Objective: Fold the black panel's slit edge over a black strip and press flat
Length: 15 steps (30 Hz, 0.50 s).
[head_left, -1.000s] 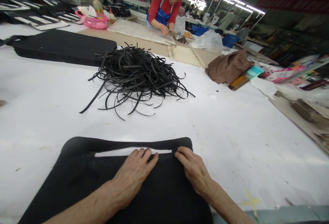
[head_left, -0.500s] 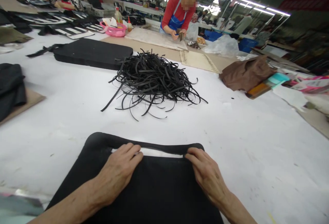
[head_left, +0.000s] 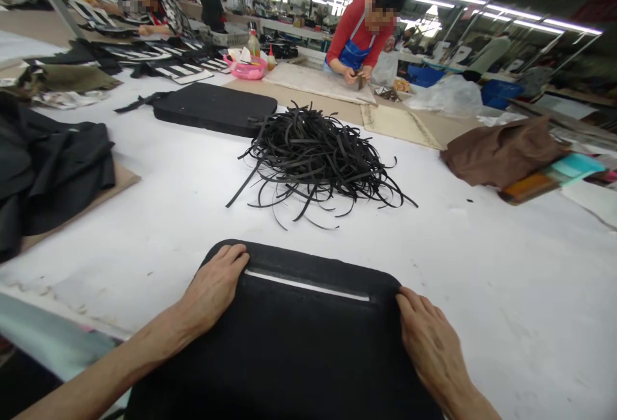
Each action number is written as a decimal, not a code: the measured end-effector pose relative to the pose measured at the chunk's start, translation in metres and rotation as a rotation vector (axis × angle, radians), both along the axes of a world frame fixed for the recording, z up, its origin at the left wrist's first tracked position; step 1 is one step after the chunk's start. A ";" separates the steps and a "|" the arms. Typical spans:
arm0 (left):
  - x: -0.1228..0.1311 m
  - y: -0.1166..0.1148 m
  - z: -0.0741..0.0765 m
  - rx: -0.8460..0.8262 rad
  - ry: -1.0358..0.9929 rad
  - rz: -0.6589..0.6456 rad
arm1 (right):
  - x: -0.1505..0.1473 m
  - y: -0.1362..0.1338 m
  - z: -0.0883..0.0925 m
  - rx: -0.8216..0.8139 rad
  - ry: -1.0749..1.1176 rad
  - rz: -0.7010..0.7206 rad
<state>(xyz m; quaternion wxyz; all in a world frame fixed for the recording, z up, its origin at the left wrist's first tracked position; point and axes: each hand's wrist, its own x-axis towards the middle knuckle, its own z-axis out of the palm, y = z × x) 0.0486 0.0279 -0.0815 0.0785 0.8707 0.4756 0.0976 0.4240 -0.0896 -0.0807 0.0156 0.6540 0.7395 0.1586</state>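
both the left hand [head_left: 212, 288] and right hand [head_left: 429, 343] lie flat, released, on the black pad's [head_left: 299, 343] upper corners.

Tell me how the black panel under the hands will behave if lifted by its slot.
The black panel lies flat with thick rounded edges, so it is probably padded, fairly light, and bends rather than flops. Its matte, felt-like face likely grips instead of slipping. The thin band above the slot would probably bow first.
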 end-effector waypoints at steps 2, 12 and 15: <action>-0.001 0.000 0.001 -0.021 0.023 -0.004 | -0.003 0.000 0.005 -0.024 -0.070 -0.047; -0.011 0.013 0.023 -0.120 -0.181 -0.158 | -0.127 0.048 0.034 0.014 0.504 0.290; -0.009 0.019 0.020 -0.144 -0.190 -0.264 | -0.161 0.070 0.027 -0.102 0.502 0.356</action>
